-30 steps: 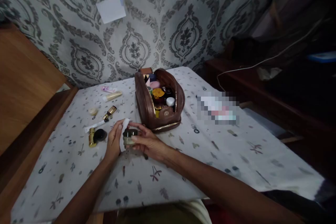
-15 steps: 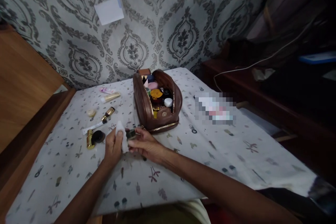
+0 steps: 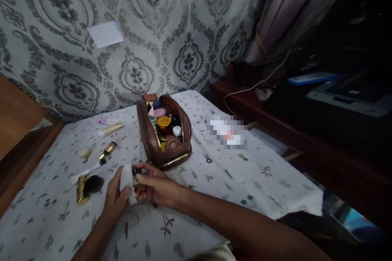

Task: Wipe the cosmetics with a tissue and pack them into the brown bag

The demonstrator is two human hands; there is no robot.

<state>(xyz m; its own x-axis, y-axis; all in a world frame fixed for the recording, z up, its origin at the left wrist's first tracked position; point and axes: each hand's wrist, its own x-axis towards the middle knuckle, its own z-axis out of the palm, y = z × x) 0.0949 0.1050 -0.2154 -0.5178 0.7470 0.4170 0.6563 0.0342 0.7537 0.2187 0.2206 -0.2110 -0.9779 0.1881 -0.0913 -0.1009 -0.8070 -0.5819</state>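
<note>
My left hand (image 3: 115, 196) is closed on a folded white wipe (image 3: 125, 177), which it holds upright. Against the wipe's right side, my right hand (image 3: 162, 187) grips a small dark green container (image 3: 139, 176); fingers cover part of it, so its exact kind does not show. Just beyond my hands stands a brown toiletry bag (image 3: 147, 140), unzipped at the top. Among the cosmetics in it are an amber jar (image 3: 164, 122) and a small white-lidded jar (image 3: 177, 131). Left of my hands lie a gold tube (image 3: 81, 191) and a round black jar (image 3: 93, 184).
Farther back on the patterned tablecloth (image 3: 190, 212) are a cream tube (image 3: 111, 129), a pink-and-white tube (image 3: 106, 121), a gold-and-black lipstick (image 3: 107, 151), a slim white tube (image 3: 87, 172) and a small pale jar (image 3: 85, 153). A blurred-out item (image 3: 228, 131) lies right of the bag.
The view has swung right, so everything on the table appears farther left and lower. Both hands still hold the wipe and green container, with the right fingers shifted slightly around the container.
</note>
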